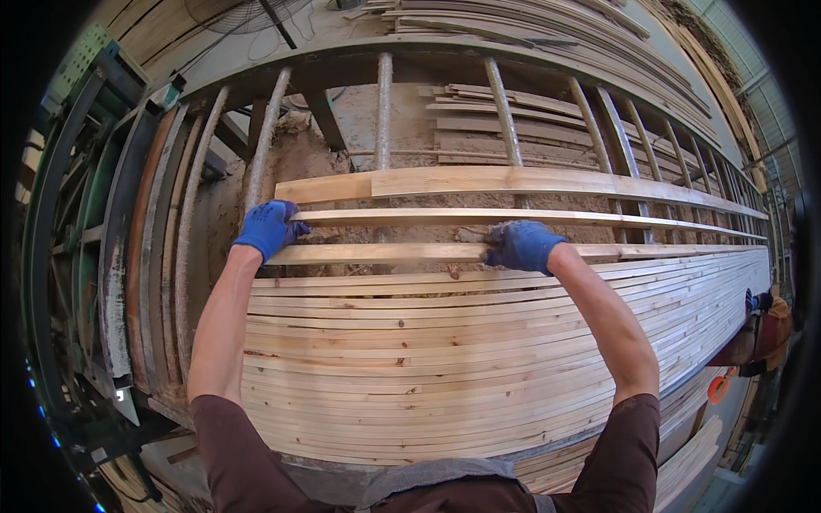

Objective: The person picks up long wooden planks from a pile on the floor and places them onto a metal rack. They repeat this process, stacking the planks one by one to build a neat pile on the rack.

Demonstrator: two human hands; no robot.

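Both of my hands wear blue work gloves. My left hand [270, 229] is closed at the left ends of two narrow wooden strips, the middle strip [385, 218] and the near strip [385, 253]; its fingers curl into the gap between them. My right hand [523, 246] is farther along, bent over the near strip with its fingertips turned down, close to the middle strip. Beyond both lie longer, wider boards [487, 180] across the rollers. On my side, a wide layer of strips [410, 368] lies packed edge to edge.
Metal rollers [384, 111] span the conveyor frame [445, 53]. Stacked planks [547, 73] lie behind it, with more boards [505, 128] beneath. Green and rusty metal framework [111, 239] stands at left. At the far right end, a co-worker's gloved hand [758, 301] is by the packed strips.
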